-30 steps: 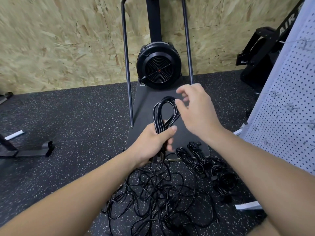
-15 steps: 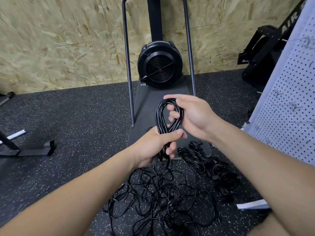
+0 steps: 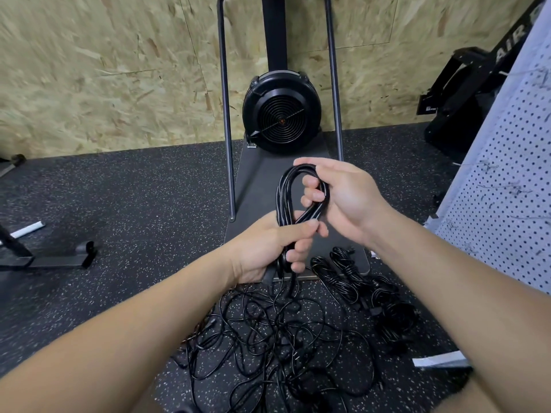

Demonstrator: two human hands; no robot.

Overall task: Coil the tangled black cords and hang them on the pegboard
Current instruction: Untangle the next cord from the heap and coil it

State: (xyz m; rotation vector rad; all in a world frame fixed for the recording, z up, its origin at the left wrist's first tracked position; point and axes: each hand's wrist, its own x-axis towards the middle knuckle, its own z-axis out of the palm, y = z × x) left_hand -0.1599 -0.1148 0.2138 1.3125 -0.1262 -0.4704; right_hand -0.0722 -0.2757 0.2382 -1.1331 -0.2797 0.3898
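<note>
Speckled black rubber floor (image 3: 125, 210) runs back to a chipboard wall (image 3: 104, 70), and the work goes on just above it. A coiled black cord (image 3: 286, 204) stands upright between the two hands, its strands bunched into a long narrow loop. The left hand (image 3: 268, 248) grips the lower part of the coil, thumb laid across the front and fingers curled round the strands from behind. The right hand (image 3: 343, 198) holds the top of the loop, its fingers hooked through the opening and curled round the right-hand strands. One strand trails down from the left hand into a loose tangle of black cords (image 3: 277, 338) spread on the floor right below. Just to the right of the tangle lie several wound cord bundles (image 3: 366, 290), close together, partly on the floor and partly touching the near edge of a flat dark platform (image 3: 259, 180). That platform belongs to a machine with a round black fan housing (image 3: 281, 110) and two thin upright metal bars (image 3: 225, 114). A white pegboard (image 3: 507, 204) with small wire hooks stands at the right edge, well apart from the coil. More dark equipment (image 3: 456, 90) sits behind it.
</note>
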